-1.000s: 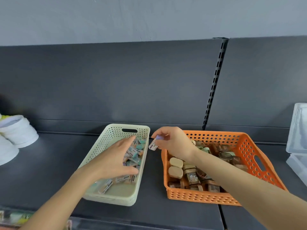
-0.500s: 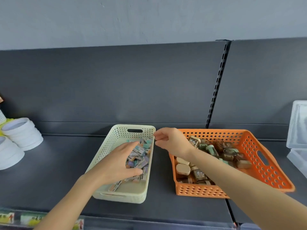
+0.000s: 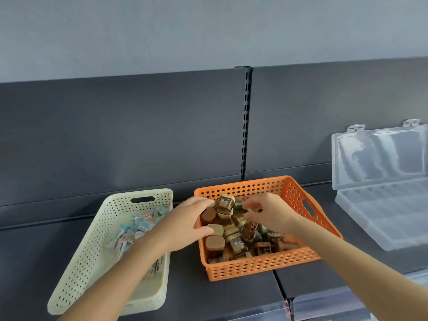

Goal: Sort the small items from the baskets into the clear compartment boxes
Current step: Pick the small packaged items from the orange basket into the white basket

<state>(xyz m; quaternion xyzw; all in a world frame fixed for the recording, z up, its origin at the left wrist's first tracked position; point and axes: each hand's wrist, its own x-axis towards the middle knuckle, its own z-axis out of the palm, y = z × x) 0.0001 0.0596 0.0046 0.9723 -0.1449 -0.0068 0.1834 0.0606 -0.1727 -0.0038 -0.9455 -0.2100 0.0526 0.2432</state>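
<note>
Palms down, left hand [image 3: 185, 224], right hand [image 3: 269, 213], orange basket [image 3: 261, 266]

**Dark shelf, grey wall**

A plain grey wall [image 3: 208, 31] fills the upper part. Below it stands a dark grey back panel [image 3: 115, 135], divided by a black upright strip [image 3: 246, 123] with a row of slots. The dark shelf [image 3: 34, 251] is made of two boards, which meet at a thin seam [image 3: 280, 288]. The light is soft and even.
</note>
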